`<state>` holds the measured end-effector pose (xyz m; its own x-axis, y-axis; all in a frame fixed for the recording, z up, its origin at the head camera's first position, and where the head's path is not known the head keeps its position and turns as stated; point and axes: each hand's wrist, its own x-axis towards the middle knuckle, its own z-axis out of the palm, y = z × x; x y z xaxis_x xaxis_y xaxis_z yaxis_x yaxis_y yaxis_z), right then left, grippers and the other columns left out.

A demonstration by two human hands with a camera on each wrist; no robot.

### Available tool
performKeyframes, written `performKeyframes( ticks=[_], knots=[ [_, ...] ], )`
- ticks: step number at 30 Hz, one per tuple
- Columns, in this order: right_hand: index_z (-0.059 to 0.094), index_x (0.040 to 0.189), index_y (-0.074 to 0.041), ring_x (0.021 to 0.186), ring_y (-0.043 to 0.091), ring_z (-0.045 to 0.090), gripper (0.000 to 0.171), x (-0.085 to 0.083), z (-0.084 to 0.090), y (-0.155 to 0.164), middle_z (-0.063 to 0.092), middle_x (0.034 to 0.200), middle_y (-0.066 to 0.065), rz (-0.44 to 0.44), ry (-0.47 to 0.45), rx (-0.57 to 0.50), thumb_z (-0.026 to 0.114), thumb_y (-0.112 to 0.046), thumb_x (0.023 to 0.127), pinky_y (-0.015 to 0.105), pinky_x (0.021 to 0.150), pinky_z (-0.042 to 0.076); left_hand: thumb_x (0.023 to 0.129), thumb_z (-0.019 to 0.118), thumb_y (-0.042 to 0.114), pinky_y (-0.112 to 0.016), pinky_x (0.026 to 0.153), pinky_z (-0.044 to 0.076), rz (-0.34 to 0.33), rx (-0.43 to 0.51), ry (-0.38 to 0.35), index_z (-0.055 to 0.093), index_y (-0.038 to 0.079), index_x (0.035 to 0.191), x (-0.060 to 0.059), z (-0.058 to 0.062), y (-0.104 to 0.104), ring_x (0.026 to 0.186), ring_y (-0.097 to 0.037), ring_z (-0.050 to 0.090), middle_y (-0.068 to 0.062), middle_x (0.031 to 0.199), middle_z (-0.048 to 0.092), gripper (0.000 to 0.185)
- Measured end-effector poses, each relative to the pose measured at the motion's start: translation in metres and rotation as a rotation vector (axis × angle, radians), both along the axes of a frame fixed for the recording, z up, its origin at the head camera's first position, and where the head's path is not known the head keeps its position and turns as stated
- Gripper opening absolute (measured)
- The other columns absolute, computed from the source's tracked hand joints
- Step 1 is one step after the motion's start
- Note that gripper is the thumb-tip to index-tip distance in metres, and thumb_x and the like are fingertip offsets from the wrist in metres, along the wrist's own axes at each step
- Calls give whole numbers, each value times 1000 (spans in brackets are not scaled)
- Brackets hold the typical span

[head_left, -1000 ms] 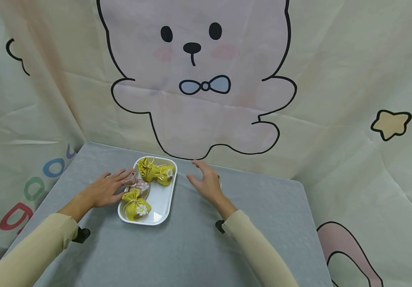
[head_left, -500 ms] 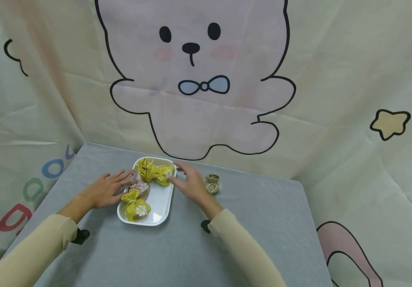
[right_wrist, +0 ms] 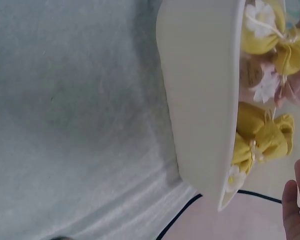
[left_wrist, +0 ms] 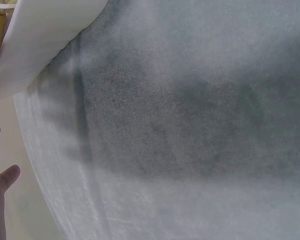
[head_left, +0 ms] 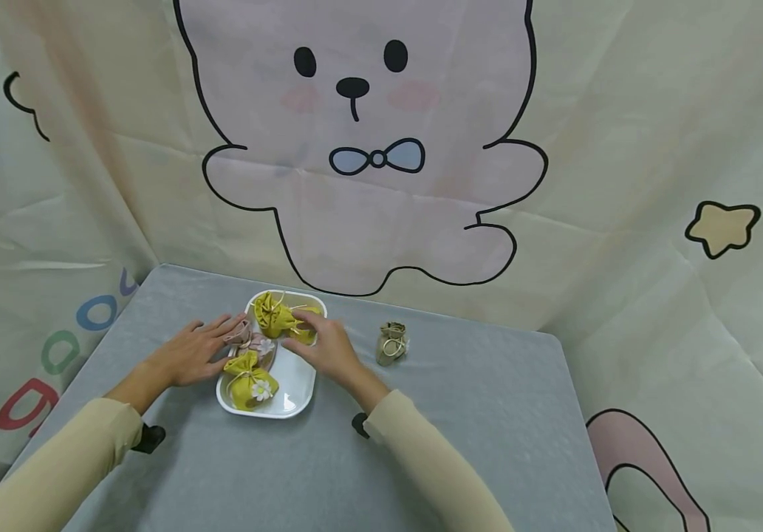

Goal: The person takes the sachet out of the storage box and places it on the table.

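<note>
Gripping nothing, the left hand [head_left: 190, 356] lies with fingers spread at the left rim of a white tray [head_left: 296, 384], fingertips by a pink pouch [head_left: 265, 356]. The tray contains that one pink pouch and three yellow pouches [head_left: 241, 391]. Over the tray's far right corner, the right hand [head_left: 331, 349], fingers parted, clasps nothing above one yellow pouch. One olive pouch [head_left: 391, 347] sits right of the tray.

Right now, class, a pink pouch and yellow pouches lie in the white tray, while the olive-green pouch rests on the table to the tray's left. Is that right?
Not quite: the head view shows the olive-green pouch on the table to the white tray's right, not its left.
</note>
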<state>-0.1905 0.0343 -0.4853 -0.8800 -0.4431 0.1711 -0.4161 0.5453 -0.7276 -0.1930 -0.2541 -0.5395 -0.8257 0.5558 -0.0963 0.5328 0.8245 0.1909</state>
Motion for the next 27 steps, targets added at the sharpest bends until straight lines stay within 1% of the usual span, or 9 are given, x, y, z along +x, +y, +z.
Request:
performKeyframes(
  ticks=[4, 7, 10, 14, 18, 23, 25, 27],
  knots=[
    [62, 131, -3, 113, 22, 66, 49, 4, -1, -7, 68, 126, 12, 20, -51, -20, 77, -24, 89, 32, 96, 51, 98, 53, 41, -70, 103, 32, -4, -4, 3, 37, 4, 153, 0, 0, 0, 142, -44, 32, -18, 159, 31, 68],
    [63, 130, -4, 114, 18, 66, 48, 7, -1, -12, 68, 126, 9, 37, -61, -10, 76, -24, 90, 26, 96, 49, 98, 53, 40, -69, 103, 33, -10, -1, 9, 38, 4, 153, 0, 1, 1, 142, -44, 33, -18, 159, 32, 67],
    [63, 130, -3, 114, 16, 65, 47, 8, -2, -18, 68, 127, 9, 58, -60, 16, 76, -25, 90, 22, 96, 48, 98, 53, 39, -69, 102, 33, -16, 6, 11, 39, 4, 152, 1, 2, 2, 142, -44, 33, -19, 159, 32, 66],
    [61, 133, -3, 115, 20, 65, 49, 10, -5, -25, 65, 131, 10, 87, -103, 23, 76, -25, 90, 25, 96, 49, 98, 53, 39, -69, 102, 33, -22, 7, 12, 41, 4, 151, 2, 5, 2, 142, -44, 33, -19, 158, 33, 64],
    [60, 135, -6, 115, 19, 65, 50, 13, -7, -33, 64, 133, 6, 103, -142, 27, 74, -27, 91, 26, 95, 50, 98, 53, 38, -69, 101, 34, -27, 3, 23, 43, 4, 150, 3, 8, 1, 142, -44, 34, -19, 158, 33, 63],
    [60, 136, -9, 109, 14, 66, 49, 17, -8, -43, 65, 132, 3, 127, -147, 70, 72, -29, 93, 19, 88, 50, 98, 54, 38, -69, 101, 35, -29, 9, 24, 41, 4, 151, 4, 10, 2, 141, -44, 35, -18, 158, 33, 64],
    [61, 136, -10, 107, 12, 66, 50, 18, -9, -46, 65, 131, 0, 128, -141, 100, 72, -30, 93, 14, 85, 48, 98, 54, 37, -69, 100, 35, -29, 9, 24, 41, 4, 151, 4, 9, 2, 141, -44, 35, -17, 159, 33, 64],
    [61, 136, -11, 104, 10, 67, 50, 17, -11, -50, 66, 130, -1, 122, -134, 122, 73, -31, 92, 13, 83, 47, 98, 54, 36, -68, 100, 36, -29, 6, 28, 41, 4, 151, 4, 9, 1, 141, -43, 35, -17, 159, 33, 64]
  ],
)
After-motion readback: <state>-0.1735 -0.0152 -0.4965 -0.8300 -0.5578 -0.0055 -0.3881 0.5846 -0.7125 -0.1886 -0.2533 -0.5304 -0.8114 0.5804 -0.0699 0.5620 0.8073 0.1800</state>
